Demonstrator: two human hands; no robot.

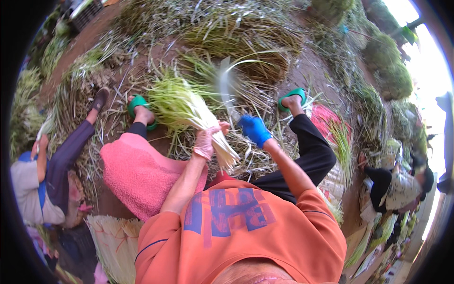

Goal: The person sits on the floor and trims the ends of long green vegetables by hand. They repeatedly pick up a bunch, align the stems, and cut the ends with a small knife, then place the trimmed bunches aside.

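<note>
My left hand (pixel 206 140), in a thin translucent glove, grips a bundle of leafy stalks (pixel 198 106), possibly garlic chives. Their white stem ends (pixel 227 156) point toward my lap, and the yellow-green leaves fan out ahead to the left. My right hand (pixel 254 130), in a blue glove, is closed just right of the bundle. From its fingers a pale, motion-blurred strip (pixel 226 88) extends forward; whether it is a leaf or a blade is unclear. A pink fleecy cloth (pixel 149 174) covers my left leg.
Loose leaves and stalks (pixel 244 39) litter the ground ahead. Tied white-stemmed bundles (pixel 113 241) lie at lower left. A red sack (pixel 328 120) is beside my right foot. A seated person (pixel 32 184) is at left, another person (pixel 400 188) at right. Heaped greens (pixel 390 67) line the right.
</note>
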